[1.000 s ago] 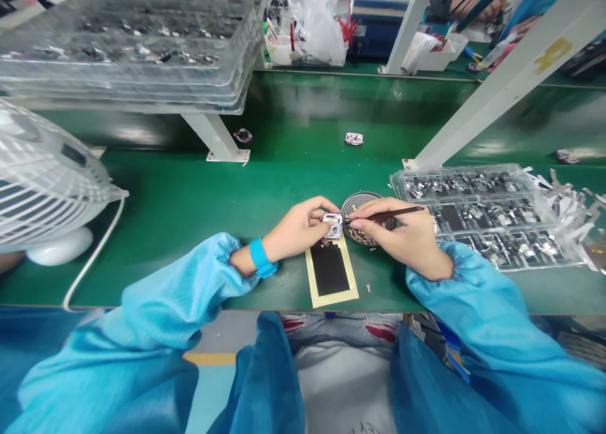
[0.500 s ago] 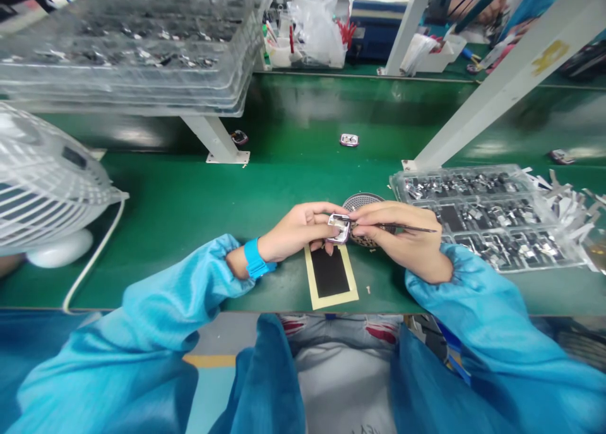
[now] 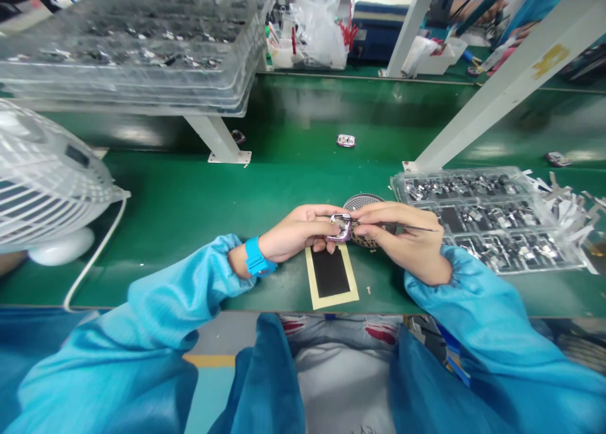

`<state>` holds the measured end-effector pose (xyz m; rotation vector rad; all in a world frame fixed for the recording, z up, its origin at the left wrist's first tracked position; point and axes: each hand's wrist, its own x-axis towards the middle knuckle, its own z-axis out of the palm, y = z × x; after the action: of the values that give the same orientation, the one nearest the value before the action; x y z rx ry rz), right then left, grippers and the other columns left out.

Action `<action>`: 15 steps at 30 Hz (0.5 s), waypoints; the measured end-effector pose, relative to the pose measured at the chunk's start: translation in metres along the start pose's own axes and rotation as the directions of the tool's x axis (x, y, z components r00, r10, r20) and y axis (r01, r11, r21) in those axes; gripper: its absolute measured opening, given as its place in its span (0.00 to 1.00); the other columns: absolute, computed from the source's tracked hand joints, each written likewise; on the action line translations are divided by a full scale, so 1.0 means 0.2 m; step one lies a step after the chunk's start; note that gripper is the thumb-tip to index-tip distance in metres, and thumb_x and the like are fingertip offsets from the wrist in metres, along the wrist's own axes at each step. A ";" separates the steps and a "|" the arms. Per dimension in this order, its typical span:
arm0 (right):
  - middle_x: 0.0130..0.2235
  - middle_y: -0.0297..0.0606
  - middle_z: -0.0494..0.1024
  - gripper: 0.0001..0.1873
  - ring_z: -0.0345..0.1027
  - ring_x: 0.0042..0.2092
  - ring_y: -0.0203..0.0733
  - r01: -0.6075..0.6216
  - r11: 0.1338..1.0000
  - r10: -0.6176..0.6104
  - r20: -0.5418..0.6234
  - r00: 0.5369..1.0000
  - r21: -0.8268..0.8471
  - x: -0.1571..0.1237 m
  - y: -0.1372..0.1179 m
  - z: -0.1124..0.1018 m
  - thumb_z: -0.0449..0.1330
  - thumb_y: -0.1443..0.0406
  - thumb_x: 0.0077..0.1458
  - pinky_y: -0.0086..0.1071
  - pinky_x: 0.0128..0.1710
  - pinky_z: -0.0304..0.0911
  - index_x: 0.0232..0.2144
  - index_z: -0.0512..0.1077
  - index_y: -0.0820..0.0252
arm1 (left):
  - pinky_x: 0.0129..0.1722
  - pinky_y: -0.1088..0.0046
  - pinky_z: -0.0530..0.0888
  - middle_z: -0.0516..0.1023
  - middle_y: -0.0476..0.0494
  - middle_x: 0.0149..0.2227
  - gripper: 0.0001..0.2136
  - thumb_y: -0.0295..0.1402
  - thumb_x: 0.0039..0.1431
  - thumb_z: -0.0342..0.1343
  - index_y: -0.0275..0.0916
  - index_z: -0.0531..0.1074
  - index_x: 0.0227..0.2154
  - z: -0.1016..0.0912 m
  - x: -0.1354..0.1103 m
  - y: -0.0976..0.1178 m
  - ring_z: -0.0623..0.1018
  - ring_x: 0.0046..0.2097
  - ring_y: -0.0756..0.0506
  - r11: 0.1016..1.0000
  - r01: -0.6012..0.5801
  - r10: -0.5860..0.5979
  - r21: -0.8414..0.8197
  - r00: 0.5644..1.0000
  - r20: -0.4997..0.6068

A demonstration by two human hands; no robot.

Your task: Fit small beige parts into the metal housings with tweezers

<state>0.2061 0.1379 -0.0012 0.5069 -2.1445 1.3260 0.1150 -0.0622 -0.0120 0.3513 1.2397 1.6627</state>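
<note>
**Holding a small frame at bench centre, tweezers on it**

We've got the small frame [image 3: 340, 227] pinched in our left hand [image 3: 296, 235] — thumb and fingers closed on its left side. It sits approx. above the top edge of the black pad [image 3: 330, 273], near the front of the bench [image 3: 189, 200]. The frame is squarish w/ rounded corners, pinkish metal, open in the middle.

Our right hand [image 3: 402, 241] comes in from the other side, fingers clamped together on thin dark tweezers [image 3: 411, 227]. The tips reach the frame's top edge and the back end sticks out to the right past the knuckles. We can't tell whether the tips grip anything — too small. The fingertips of both hands nearly meet at the frame.

The black pad lies flat w/ a yellow border, just below the hands. A round mesh dish [image 3: 362, 201] sits behind the right hand, partly hidden by it. Right of that is a clear tray [image 3: 396, 184] w/ rows of small dark & silver parts, and a heap of white paper strips [image 3: 568, 200] at its far-right end. There's a blue wristband [image 3: 255, 257] on our left wrist; both sleeves are light blue.

At the left edge stands a white fan [image 3: 42, 181], its cable [image 3: 95, 251] trailing down the bench. Above it are stacked trays [image 3: 142, 48] on a raised shelf. Further back on the green surface a loose part [image 3: 346, 141] lies alone, well apart from our hands. A plastic bag [image 3: 319, 23] sits at the very back.
</note>
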 end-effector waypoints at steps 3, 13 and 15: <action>0.41 0.37 0.84 0.06 0.80 0.44 0.44 -0.002 1.000 0.002 0.003 1.000 -0.010 -0.01 0.00 0.00 0.70 0.68 0.57 0.41 0.47 0.79 0.38 0.81 0.54 | 0.20 0.83 0.64 0.79 0.43 0.32 0.20 0.30 0.53 0.68 0.33 0.76 0.50 0.01 0.00 0.00 0.76 0.26 0.53 0.998 0.042 -0.042 -0.041 0.999 0.001; 0.38 0.38 0.84 0.04 0.80 0.42 0.44 -0.195 0.977 0.205 -0.123 0.971 0.088 -0.02 -0.01 0.03 0.71 0.67 0.56 0.38 0.45 0.79 0.34 0.81 0.57 | 0.21 0.82 0.66 0.80 0.41 0.34 0.26 0.31 0.55 0.68 0.32 0.72 0.56 0.02 0.00 -0.03 0.78 0.28 0.51 1.000 -0.019 0.019 0.023 1.000 -0.015; 0.37 0.38 0.84 0.04 0.80 0.39 0.43 -0.269 0.956 0.286 -0.158 0.945 0.121 -0.01 -0.01 0.04 0.72 0.65 0.56 0.35 0.40 0.80 0.33 0.80 0.58 | 0.21 0.82 0.67 0.81 0.40 0.35 0.26 0.32 0.56 0.67 0.32 0.72 0.57 0.02 0.00 -0.04 0.79 0.28 0.51 0.994 -0.074 0.076 0.077 0.997 -0.017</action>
<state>0.2075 0.1297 -0.0042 0.1192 -2.0669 1.5715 0.1231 -0.0607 -0.0174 0.4342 1.3216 1.6887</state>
